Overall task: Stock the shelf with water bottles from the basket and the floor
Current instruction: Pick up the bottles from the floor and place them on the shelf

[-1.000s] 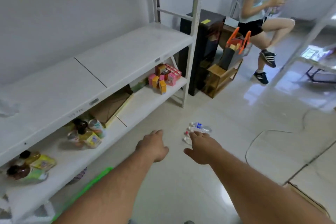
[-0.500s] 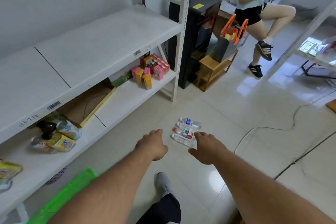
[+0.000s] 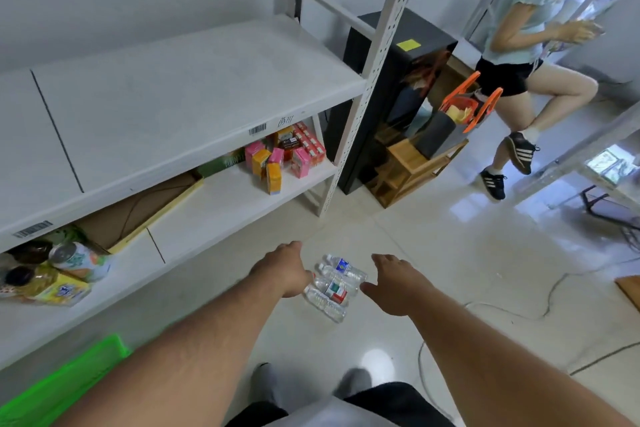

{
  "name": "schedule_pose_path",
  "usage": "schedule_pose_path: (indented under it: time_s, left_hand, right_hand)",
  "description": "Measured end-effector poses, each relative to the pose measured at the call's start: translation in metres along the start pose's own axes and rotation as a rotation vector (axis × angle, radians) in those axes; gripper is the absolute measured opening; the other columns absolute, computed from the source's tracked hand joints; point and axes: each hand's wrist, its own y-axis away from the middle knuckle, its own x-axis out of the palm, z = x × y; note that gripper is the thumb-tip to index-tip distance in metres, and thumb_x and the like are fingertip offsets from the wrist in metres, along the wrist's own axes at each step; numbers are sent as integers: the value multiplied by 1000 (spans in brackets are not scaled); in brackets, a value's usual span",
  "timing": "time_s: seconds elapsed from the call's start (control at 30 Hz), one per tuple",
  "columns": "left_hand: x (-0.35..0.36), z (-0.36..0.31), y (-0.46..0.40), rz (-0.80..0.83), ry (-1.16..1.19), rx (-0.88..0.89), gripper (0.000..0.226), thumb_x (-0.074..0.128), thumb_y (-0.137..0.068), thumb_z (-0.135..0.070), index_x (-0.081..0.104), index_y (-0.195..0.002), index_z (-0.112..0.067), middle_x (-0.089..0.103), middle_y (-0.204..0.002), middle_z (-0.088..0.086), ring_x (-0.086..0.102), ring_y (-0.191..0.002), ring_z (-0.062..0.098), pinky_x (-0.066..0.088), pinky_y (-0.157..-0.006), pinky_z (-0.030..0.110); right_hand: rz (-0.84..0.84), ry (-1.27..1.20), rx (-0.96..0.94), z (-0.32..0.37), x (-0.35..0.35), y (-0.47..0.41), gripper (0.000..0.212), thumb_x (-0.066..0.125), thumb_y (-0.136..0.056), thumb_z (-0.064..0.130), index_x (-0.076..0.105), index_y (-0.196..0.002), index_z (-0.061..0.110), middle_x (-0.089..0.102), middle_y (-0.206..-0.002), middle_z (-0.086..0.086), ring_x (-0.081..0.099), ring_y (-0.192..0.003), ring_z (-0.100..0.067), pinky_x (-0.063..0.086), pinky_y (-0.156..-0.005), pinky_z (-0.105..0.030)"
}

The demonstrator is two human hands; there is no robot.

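Left hand [image 3: 285, 270]: lower centre of frame, fingers relaxed, gripping nothing, just left of the bottles
Right hand [image 3: 394, 282]: fingers spread and straight, empty, just right of the bottles
Water bottles [image 3: 334, 286]: several lying on their sides on the floor [image 3: 433, 253] between both hands
Shelf [image 3: 194, 94]: left of frame, white, upper board bare
Green basket [image 3: 65, 381]: lower left corner

both arms reach down toward water bottles [image 3: 331, 284] lying on the tiled floor [image 3: 450, 270]. left hand [image 3: 284, 269] and right hand [image 3: 393, 282] flank the cluster, fingers relaxed (neither gripping). a white shelf [image 3: 194, 94] stands left; a green basket [image 3: 65, 381] sits lower left.
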Motion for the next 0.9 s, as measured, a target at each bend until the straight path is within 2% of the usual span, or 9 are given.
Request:
schedule_pose_path:
  time_s: [0.17,0.3,0.47,0.57,0.63,0.73,0.83,0.9]
  left_hand:
    - [-4,-15,-41,-24,101,-108,77,56,-87,-43,20,-153,-25,32,-155,3,45,-132,28,44,-102,38]
    - [6,-28,-74,-47,220,-236,79,56,-86,-45,20,-153,-24,33,-155,4,45,-133,27,43,-104,39]
    - [40,-57,-117,-54,438,-407,81,61,-87,-48,22,-153,-20,33,-155,8,42,-136,25,36,-107,29]
    - [73,-71,-146,-39,587,-515,79,62,-88,-47,25,-152,-21,35,-155,7,44,-135,24,36,-106,29]
    - [101,-76,-166,-39,690,-581,77,64,-88,-45,28,-151,-21,38,-153,7,46,-132,24,39,-105,29]
    - [149,-76,-194,-45,804,-644,75,65,-88,-44,31,-150,-19,41,-151,7,47,-132,24,38,-107,31]
    - [206,-66,-231,-25,891,-692,74,65,-88,-43,32,-149,-18,44,-148,6,51,-128,23,42,-104,32]
    - [253,-52,-263,-23,953,-726,73,66,-87,-43,34,-147,-19,47,-146,5,55,-120,21,46,-97,31]
  right_hand:
    - [31,45,-37,-26,-28,-65,74,50,-92,57,30,-151,17,42,-150,-7,46,-130,-29,43,-102,-38]
    - [71,87,-155,-45,-43,-123,68,51,-92,55,36,-146,15,46,-146,-7,48,-127,-29,42,-100,-38]
    - [173,125,-321,-77,-54,-199,64,51,-93,50,39,-142,12,47,-143,-10,47,-128,-30,40,-101,-37]
    - [255,137,-362,-94,-48,-248,63,51,-93,48,39,-142,11,46,-144,-10,46,-129,-29,39,-102,-36]
    - [315,126,-355,-104,-36,-280,63,51,-93,48,39,-142,11,47,-142,-10,48,-128,-28,40,-100,-35]
    - [392,47,-296,-112,-4,-324,60,56,-91,48,45,-138,12,58,-129,-9,57,-116,-25,44,-92,-31]
    - [449,-29,-223,-114,53,-370,60,57,-91,46,45,-140,14,55,-138,-6,55,-122,-23,40,-94,-28]
    - [481,-42,-213,-114,108,-407,56,55,-92,45,46,-139,16,56,-139,-4,56,-121,-22,39,-89,-26]
